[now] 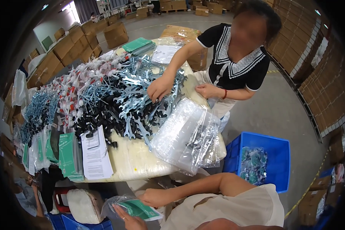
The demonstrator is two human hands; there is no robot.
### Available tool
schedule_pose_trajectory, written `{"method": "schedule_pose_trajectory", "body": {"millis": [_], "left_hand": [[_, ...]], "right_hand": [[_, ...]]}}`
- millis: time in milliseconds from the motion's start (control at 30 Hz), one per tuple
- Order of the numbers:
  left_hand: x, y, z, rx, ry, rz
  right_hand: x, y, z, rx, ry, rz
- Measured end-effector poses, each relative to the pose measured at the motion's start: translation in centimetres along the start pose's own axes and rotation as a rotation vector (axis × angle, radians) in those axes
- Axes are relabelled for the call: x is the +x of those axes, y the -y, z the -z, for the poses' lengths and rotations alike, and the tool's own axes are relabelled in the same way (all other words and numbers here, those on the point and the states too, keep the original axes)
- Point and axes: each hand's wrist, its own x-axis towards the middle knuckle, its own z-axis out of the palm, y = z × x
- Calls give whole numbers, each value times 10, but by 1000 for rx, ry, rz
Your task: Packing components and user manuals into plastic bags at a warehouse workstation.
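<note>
Through the head view I watch my two hands work below the near edge of the surface (138, 163), close to the body. The green booklet (136, 209) lies between them with a clear bag (109, 203) about its left end; glare on the film hides how far in it sits. The right hand (157, 197) has its fingers curled shut on the booklet's far edge. The left hand (130, 220) lies on the near side against the film, fingers fairly straight; its thumb is hidden, so I cannot tell how firmly it grips.

To do this well, I would keep the booklet flat and square to the bag, hold the mouth wide with the left fingers, and push evenly with the right so no corner snags or creases the thin film. Working here, clear of the wrenches (136, 128) and the stack of clear bags (180, 134), seems sensible: loose metal could nick the plastic.
</note>
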Motion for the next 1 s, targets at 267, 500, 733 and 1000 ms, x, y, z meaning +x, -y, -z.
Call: {"method": "schedule_pose_trajectory", "body": {"millis": [267,500,733,1000], "left_hand": [[0,-25,10,-176,173,249],[1,-33,11,-200,-1,-78],[4,-26,7,-233,-27,25],[1,-30,1,-326,20,22]], "right_hand": [[15,-15,-13,98,-312,-15],[23,-11,-8,-23,66,-129],[19,-14,-24,89,6,-20],[31,3,4,129,-210,-256]]}}
